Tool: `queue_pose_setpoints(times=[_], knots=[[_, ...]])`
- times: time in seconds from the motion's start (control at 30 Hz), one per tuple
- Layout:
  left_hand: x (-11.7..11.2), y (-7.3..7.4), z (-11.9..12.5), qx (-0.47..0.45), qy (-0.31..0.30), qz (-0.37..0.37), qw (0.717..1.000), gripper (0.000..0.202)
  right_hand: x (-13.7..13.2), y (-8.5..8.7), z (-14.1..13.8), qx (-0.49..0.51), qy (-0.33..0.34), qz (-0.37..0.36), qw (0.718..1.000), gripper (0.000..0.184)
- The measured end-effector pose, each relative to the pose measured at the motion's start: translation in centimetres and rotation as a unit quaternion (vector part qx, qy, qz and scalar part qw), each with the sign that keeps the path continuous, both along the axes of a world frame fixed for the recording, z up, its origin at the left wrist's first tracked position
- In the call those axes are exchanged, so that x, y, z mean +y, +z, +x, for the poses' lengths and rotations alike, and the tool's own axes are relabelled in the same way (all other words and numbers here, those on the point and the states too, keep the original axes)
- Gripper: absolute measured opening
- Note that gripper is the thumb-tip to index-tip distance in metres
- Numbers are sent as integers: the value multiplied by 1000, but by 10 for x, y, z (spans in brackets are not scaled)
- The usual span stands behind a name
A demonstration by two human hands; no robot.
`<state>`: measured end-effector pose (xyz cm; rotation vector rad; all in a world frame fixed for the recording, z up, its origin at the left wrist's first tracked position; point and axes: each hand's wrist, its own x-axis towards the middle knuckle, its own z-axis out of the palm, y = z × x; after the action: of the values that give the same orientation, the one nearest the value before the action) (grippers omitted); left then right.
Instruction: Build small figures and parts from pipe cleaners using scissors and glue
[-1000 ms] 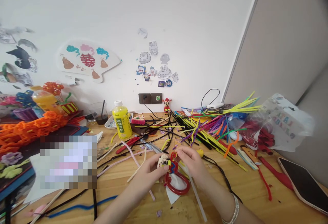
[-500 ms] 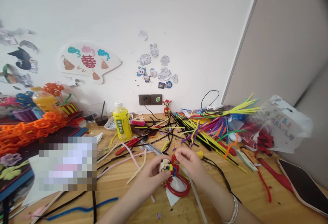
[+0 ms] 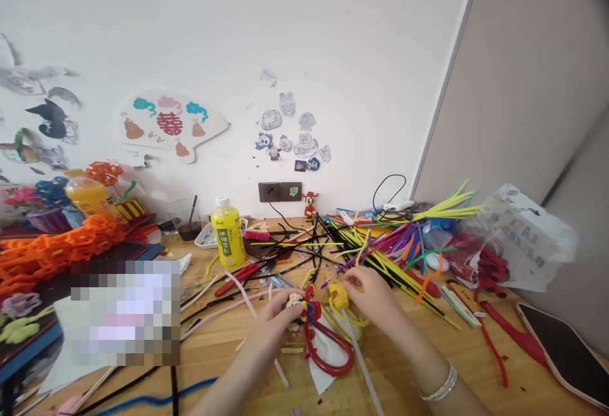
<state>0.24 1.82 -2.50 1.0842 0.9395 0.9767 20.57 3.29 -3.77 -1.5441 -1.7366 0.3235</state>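
My left hand (image 3: 273, 316), fingers closed, holds a small pipe-cleaner figure (image 3: 311, 311) with a pale head and red, blue and yellow parts, left of centre near the table's front. My right hand (image 3: 366, 286) is closed at a yellow glue gun (image 3: 339, 293), its handle hidden by the fingers. From the gun's rear a whitish glue stick (image 3: 362, 359) runs toward me. Below the figure lies a large red loop handle (image 3: 349, 365), seemingly of scissors, on a white paper piece (image 3: 322, 379).
A yellow drink bottle (image 3: 229, 232) stands behind on the left. Loose pipe cleaners (image 3: 375, 254) are heaped at the back right, beside a plastic bag (image 3: 521, 238). A phone (image 3: 564, 352) lies at the right edge. Against the wall stands a small red-hatted figure (image 3: 310, 207).
My right hand has left the figure and moved right, onto the yellow glue gun. My left hand, still holding the figure, has shifted slightly left.
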Motion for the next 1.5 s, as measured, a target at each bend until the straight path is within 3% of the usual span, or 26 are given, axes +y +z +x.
queue_pose_setpoints(times=[0.1,0.33,0.47,0.57,0.63,0.7,0.8,0.87,0.97,1.13,1.23,1.4,1.5], knots=[[2,4,-2,-10,42,13,999,29,4,-3,8,-47,12,-35,998,13],[9,8,-13,6,141,68,988,31,-14,-2,-12,-145,77,-49,985,29],[9,10,-14,14,159,80,984,27,-16,-6,-9,-244,37,-59,967,43],[9,11,-15,11,171,74,982,25,-11,-4,-2,-279,-13,-56,959,44],[10,11,-16,13,174,79,981,25,-9,0,-1,-262,-16,-46,964,41],[12,9,-17,10,175,83,981,26,-12,4,-7,-225,34,-51,972,36],[14,7,-18,-7,184,79,980,28,-22,3,-23,-198,101,-125,967,23],[15,7,-18,-15,186,80,979,29,-28,-3,-35,-232,83,-158,956,36],[15,7,-17,-11,176,81,981,34,-31,-12,-44,-229,70,-151,959,52],[15,8,-20,-2,158,103,982,37,-23,-16,-38,-79,33,-179,980,58],[16,9,-23,-2,155,112,982,38,-14,-17,-29,0,14,-120,993,64],[15,17,-26,-44,167,116,978,36,-5,-15,-21,144,80,-27,986,62],[14,20,-27,-78,157,96,980,35,-10,-6,-21,129,55,11,990,52]])
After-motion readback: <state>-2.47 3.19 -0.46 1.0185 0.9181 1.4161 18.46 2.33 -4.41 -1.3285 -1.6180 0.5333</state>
